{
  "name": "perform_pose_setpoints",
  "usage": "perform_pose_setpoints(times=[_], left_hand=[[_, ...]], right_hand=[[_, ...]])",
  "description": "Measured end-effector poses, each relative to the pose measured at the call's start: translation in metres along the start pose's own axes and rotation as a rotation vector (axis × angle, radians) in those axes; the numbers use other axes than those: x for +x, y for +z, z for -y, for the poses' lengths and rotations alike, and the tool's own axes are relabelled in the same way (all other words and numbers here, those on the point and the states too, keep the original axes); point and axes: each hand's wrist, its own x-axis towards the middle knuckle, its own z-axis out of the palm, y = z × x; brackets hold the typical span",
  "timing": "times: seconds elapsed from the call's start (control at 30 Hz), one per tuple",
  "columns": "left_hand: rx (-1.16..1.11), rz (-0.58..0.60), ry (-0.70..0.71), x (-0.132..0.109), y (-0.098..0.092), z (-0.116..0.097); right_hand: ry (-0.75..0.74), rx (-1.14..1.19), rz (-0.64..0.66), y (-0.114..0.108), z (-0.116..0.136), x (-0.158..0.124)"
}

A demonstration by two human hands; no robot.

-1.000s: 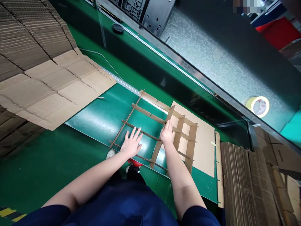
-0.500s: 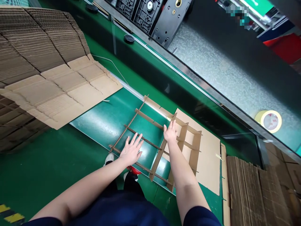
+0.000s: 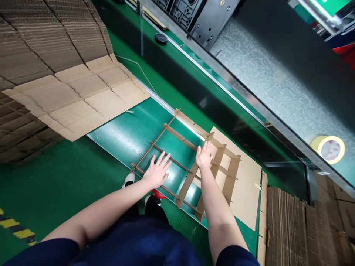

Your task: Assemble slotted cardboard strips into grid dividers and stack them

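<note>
Cardboard divider grid: slotted strips, lying on the green worktable directly in front of the person, its right end over a flat cardboard sheet.

Left hand: open, fingers spread wide, palm pressed on the near-left strips. It grips nothing.

Right hand: open and flat, fingers together, laid on a cross strip at mid-grid, fingertips close to the far long strip.

Condition: cells are pulled open, those on the right standing squarer and those on the left more skewed. Judged mostly spread, with squaring left to do. The grid sits in no box, and no erected box is in view.

Surroundings: stack of flattened cartons at left, overhanging the table; stack of corrugated sheets at right; yellowish tape roll on the grey surface beyond; black round cap on the far green ledge.

Change against the earlier frames: both hands keep their places on the strips, the right one crept slightly toward the far strip. The grid's spread is much the same. The view has swung, so the tape roll sits further right.
</note>
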Motion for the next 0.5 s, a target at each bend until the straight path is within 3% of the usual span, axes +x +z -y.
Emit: perform_pose_setpoints(times=[0.17,0.27,0.37,0.5], left_hand=[[-0.035,-0.006,-0.014,0.0,0.001,0.0],[-0.065,-0.014,-0.026,-0.001,0.002,0.0],[-0.096,-0.027,-0.037,0.0,0.005,0.002],[-0.103,-0.03,-0.032,0.001,0.009,0.004]], right_hand=[[0.003,0.144,0.093,0.0,-0.01,-0.001],[0.068,0.239,-0.084,-0.006,-0.016,0.004],[0.072,0.109,-0.191,-0.003,-0.015,0.005],[-0.027,-0.084,0.038,0.012,-0.006,-0.001]])
